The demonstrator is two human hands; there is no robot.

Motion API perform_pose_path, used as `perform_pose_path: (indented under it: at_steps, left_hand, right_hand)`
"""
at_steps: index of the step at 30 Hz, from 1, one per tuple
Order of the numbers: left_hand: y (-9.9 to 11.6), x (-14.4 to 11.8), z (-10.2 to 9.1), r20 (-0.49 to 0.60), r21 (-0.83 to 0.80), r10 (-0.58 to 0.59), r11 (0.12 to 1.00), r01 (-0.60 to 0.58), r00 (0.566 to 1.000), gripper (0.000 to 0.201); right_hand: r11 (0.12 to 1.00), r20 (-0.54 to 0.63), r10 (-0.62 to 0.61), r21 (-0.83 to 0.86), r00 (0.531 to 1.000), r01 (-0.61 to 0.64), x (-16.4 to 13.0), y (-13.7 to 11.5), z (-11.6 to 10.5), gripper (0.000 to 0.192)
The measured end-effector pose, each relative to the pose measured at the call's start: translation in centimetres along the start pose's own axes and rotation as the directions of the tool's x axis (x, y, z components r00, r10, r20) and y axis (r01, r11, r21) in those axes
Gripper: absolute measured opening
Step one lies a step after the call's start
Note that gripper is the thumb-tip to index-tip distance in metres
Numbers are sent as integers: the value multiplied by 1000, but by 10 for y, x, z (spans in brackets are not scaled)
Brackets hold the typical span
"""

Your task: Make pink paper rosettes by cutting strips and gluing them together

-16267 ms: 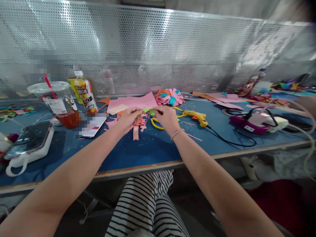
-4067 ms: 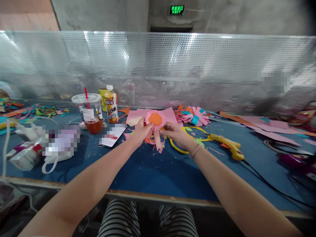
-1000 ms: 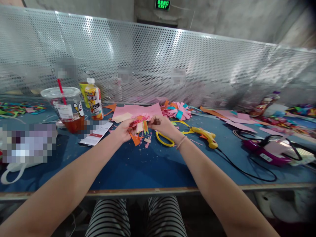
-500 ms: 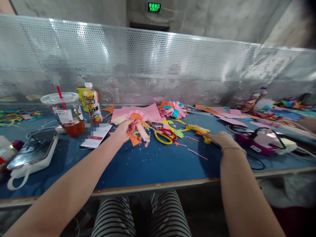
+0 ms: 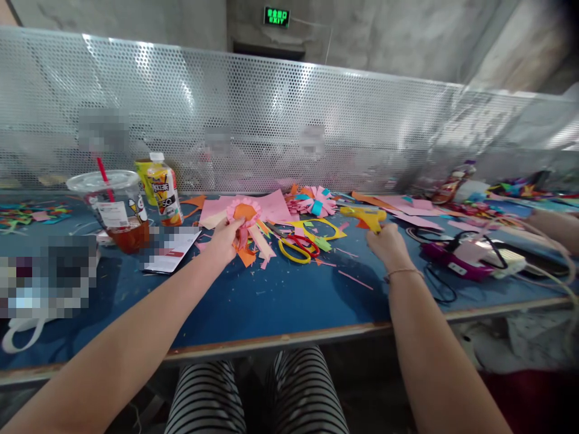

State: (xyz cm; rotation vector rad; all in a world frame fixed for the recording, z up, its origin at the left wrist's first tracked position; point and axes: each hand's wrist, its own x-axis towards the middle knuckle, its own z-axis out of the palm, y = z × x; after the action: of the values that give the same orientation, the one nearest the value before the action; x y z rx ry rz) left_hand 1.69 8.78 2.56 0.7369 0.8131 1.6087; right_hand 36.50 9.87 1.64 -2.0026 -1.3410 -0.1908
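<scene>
My left hand [image 5: 227, 240] pinches the edge of a paper rosette [image 5: 245, 212], pink and ruffled round an orange middle, with paper tails hanging below it. In my right hand [image 5: 388, 246] is a yellow glue gun [image 5: 364, 216], gripped by its handle and raised off the table, its nozzle pointing left. Between the hands lie scissors [image 5: 296, 249] with red and yellow handles, among green and pink paper scraps. Behind them rests a yellow paper piece [image 5: 316, 229] with a large cut-out. A pink fringed paper flower [image 5: 316, 201] with blue strips sits farther back.
At left stand a lidded drink cup [image 5: 111, 208], a bottle [image 5: 166, 191] and a white card [image 5: 174, 250]. A purple power strip [image 5: 461, 256] with cables lies at right. Another person's arm [image 5: 554, 228] reaches in at far right. A perforated metal screen [image 5: 271, 120] closes off the back.
My right hand has lifted the glue gun off the table and turned it more level. The rosette in my left hand now faces me more fully. The view has shifted slightly.
</scene>
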Motion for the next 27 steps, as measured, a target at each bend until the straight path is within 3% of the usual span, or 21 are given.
perform_pose_path:
  at_steps: [4, 9, 13, 18, 27]
  left_hand:
    - [-5, -12, 8, 37, 32, 24, 999, -25, 999, 15]
    - [-7, -23, 15, 82, 57, 12, 998, -17, 997, 20]
    - [-8, -27, 18, 139, 50, -23, 999, 16, 990, 22]
    - [-9, -29, 22, 67, -30, -119, 992, 122, 991, 16]
    - [-8, -33, 25, 48, -8, -203, 979, 204, 978, 10]
  right_hand:
    - [971, -177, -198, 99, 964, 217, -23, -40, -11, 35]
    - [910, -197, -361, 139, 911, 391, -46, -66, -9, 50]
    - [885, -161, -436, 104, 885, 455, -53, -71, -2, 50]
    - [878, -136, -452, 105, 882, 466, -57, -75, 1, 44]
    - [867, -74, -480, 117, 874, 485, -59, -79, 1, 36]
